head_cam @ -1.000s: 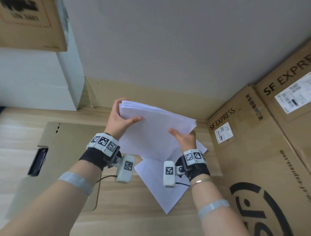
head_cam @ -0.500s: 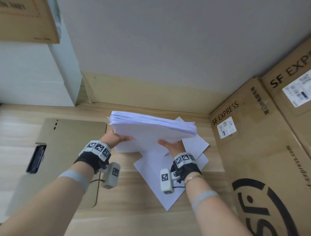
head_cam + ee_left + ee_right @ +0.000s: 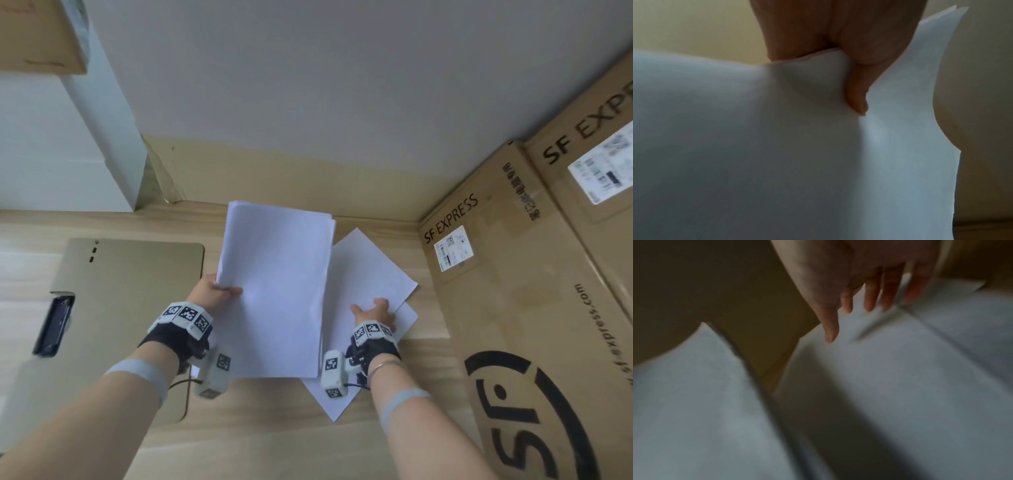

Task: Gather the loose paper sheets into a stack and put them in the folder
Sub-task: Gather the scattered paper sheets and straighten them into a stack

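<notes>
The left hand (image 3: 214, 291) is pinching the stack (image 3: 274, 291) by its near-left edge, while the right hand (image 3: 373, 313), fingers spread and holding nothing, is resting on the loose sheets (image 3: 370, 270) lying diagonally on the worktop (image 3: 257, 445) just right of that grip, nearer the right hand.

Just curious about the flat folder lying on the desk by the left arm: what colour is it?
Plain tan-brown, the cardboard folder; the head view shows it best.
</notes>
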